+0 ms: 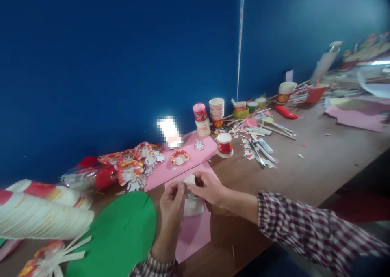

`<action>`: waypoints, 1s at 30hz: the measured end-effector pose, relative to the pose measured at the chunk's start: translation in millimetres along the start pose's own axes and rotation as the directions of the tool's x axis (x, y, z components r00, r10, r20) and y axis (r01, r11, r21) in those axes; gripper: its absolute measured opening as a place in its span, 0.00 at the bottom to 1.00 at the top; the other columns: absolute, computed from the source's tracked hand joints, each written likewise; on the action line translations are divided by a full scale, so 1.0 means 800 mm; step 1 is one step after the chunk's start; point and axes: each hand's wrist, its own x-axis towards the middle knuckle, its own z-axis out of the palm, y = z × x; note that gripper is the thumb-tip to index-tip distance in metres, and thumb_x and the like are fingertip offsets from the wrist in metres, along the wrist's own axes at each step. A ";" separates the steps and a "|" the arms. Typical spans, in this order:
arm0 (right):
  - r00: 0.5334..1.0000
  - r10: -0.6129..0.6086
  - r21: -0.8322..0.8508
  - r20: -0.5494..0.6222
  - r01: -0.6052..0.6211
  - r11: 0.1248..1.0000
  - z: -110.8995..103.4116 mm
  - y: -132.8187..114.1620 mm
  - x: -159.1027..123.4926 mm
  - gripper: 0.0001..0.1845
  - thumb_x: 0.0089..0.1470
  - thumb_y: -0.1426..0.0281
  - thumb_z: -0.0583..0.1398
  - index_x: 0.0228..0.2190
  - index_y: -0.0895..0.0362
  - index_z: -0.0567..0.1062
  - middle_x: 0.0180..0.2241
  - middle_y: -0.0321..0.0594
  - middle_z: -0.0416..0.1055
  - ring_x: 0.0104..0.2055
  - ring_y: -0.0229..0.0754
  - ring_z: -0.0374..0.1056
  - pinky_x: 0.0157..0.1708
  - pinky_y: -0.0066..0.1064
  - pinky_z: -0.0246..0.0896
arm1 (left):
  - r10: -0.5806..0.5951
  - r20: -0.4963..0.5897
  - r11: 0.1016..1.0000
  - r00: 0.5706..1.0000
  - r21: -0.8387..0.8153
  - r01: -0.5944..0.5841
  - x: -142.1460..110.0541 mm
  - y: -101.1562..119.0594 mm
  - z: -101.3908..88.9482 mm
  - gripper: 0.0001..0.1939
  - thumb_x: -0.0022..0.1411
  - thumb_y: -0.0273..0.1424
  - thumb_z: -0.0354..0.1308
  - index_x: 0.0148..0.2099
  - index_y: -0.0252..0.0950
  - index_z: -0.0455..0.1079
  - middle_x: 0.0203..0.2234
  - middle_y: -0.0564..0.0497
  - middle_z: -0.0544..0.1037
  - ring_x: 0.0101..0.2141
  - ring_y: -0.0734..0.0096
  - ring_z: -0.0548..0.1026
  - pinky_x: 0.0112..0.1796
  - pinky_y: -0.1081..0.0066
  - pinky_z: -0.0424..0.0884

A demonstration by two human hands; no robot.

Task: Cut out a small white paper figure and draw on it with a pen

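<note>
Between my hands is a white paper piece, held above a pink sheet; its exact shape is partly hidden by my fingers. My left hand pinches its left edge with thumb and fingertips. Reaching in from the right, my right hand is closed on the upper part of the same piece, with its fingertips near those of the left. Just beyond lies a pink board bearing a red-and-yellow paper ring and a small white cutout.
A green round sheet and stacked paper cups lie at left. Several paper figures rest near the wall. A red-and-white cup, taller cup stacks, pens and paper scraps stand or lie to the right.
</note>
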 end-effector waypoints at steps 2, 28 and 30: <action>0.998 -0.031 -0.123 0.053 0.038 0.992 -0.009 0.000 -0.001 0.06 0.48 0.72 0.61 0.25 0.59 0.67 0.23 0.31 0.63 0.24 0.32 0.57 0.24 0.24 0.54 | -0.039 -0.021 0.999 0.999 -0.023 0.038 0.002 0.001 0.000 0.20 0.44 0.40 0.69 0.35 0.33 0.70 0.22 0.55 0.74 0.21 0.79 0.70 0.23 0.79 0.67; 0.972 -0.158 -0.410 0.172 0.216 0.886 -0.078 -0.034 -0.033 0.05 0.55 0.72 0.56 0.33 0.58 0.72 0.29 0.37 0.72 0.28 0.36 0.66 0.28 0.25 0.59 | 0.139 0.344 0.864 0.929 0.416 -0.283 -0.005 0.016 -0.005 0.14 0.53 0.39 0.62 0.39 0.35 0.75 0.32 0.46 0.78 0.34 0.65 0.75 0.36 0.70 0.70; 0.969 -0.236 -0.487 0.066 0.238 0.840 -0.115 -0.051 -0.029 0.08 0.56 0.70 0.55 0.39 0.57 0.71 0.33 0.39 0.71 0.28 0.36 0.65 0.28 0.26 0.59 | 0.275 0.287 0.718 0.918 0.574 -0.395 0.002 0.019 -0.012 0.13 0.55 0.38 0.60 0.40 0.36 0.74 0.32 0.47 0.77 0.34 0.65 0.74 0.39 0.68 0.69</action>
